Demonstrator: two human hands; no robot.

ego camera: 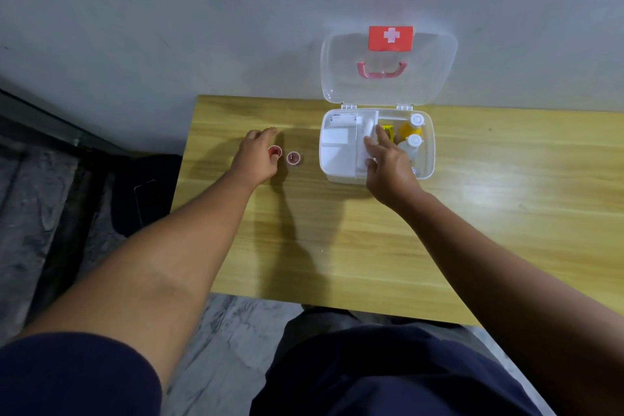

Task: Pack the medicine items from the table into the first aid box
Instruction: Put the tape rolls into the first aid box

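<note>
First aid box point(429, 159) open at far side of worktop point(337, 246); lid label point(390, 38) red, white cross. White packet point(342, 119) in its left tray carries small print, unreadable. Right hand point(391, 165) over box centre, fingers spread, hiding part of the bottles point(412, 142). Left hand point(256, 155) partly covers a red pot point(275, 151); grip unclear. Second pot point(293, 158) just right, on worktop.

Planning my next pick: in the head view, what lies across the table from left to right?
left hand, small red cup beside it, second small red cup, first aid box's white tray, right hand, white-capped bottles
</note>
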